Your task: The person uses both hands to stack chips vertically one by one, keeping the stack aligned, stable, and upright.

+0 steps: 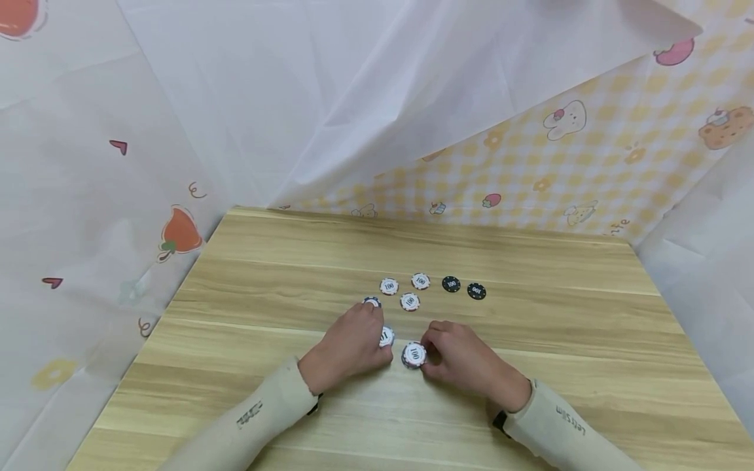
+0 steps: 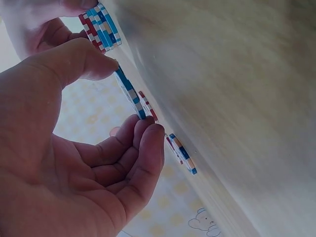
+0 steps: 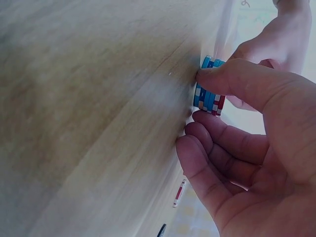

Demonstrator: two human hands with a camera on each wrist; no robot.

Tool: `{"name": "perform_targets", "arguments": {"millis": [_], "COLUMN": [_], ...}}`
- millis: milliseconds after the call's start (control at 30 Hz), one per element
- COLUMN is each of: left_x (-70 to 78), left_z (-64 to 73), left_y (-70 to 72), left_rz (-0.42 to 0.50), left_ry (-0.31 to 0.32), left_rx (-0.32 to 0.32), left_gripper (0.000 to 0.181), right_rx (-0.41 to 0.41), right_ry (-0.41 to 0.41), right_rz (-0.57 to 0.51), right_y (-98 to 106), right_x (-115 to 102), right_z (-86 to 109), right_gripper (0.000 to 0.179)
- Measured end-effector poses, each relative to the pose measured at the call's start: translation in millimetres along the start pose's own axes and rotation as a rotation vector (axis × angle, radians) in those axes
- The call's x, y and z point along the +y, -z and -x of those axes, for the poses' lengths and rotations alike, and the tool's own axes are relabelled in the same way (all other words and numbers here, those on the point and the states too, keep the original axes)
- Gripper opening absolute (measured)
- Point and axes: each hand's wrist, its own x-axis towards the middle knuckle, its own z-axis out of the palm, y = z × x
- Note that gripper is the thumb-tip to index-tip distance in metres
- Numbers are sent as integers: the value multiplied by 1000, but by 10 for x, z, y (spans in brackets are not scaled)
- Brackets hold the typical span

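Note:
My left hand point(image 1: 352, 340) pinches a blue-and-white poker chip point(image 2: 129, 94) between thumb and fingertips, tilted just off the wood. In the head view this chip point(image 1: 385, 336) shows part of its white printed face. To its right stands a short stack of poker chips point(image 1: 415, 354), topped by a white chip marked 100. The right wrist view shows blue and red edges in this stack point(image 3: 211, 101). My right hand point(image 1: 462, 356) holds the stack's near right side, thumb and curled fingers around its edge. Another blue-edged chip point(image 1: 372, 301) lies just past my left knuckles, partly hidden.
Farther back on the wooden table point(image 1: 559, 314) lie three white chips marked 100, one of them a white chip point(image 1: 410, 301) nearest the hands. Two black chips, including a black chip point(image 1: 476, 291), lie to their right. A patterned cloth point(image 1: 506, 170) hangs behind the table.

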Motion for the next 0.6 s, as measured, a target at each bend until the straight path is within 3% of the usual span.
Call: {"name": "perform_targets", "arguments": {"millis": [600], "left_x": [82], "left_z": [13], "left_y": [70], "left_rz": [28], "left_ry": [-55], "left_rx": [28], "left_gripper": [35], "right_rx": [21], "right_ry": [22], "right_rz": [7], "right_y": [-21], "right_x": [13], "right_z": [0], "right_gripper": [20]}}
